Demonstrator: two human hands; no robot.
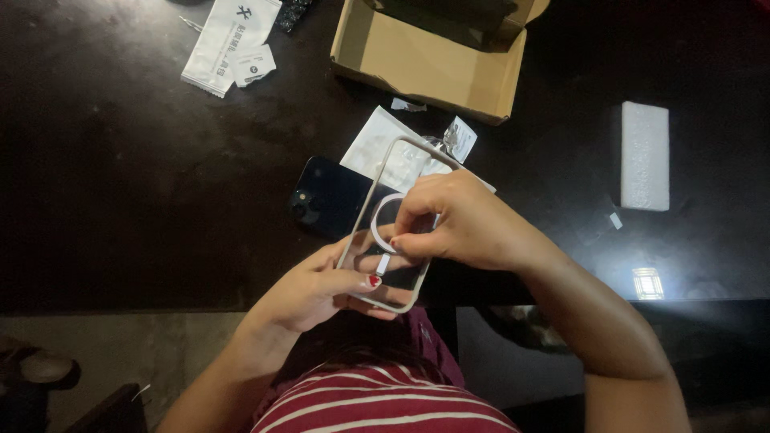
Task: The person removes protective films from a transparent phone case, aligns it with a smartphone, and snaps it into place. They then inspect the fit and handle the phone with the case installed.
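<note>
Clear phone case (391, 216) held over the table's near edge, long axis running near-left to far-right, far end tilted right. Left hand (317, 293) closed around its near end, thumb on top. Right hand (461, 224) pinches the case's middle, fingertips at the white ring. Dark phone (329, 196) lies just left, on the dark table (144, 184).

Case (399, 281): we note clear, glossy plastic, pale rim.
Phone (325, 196): dark, glossy.
Box (425, 64): matt cardboard.
Table (128, 176): dark, worn sheen.
</note>
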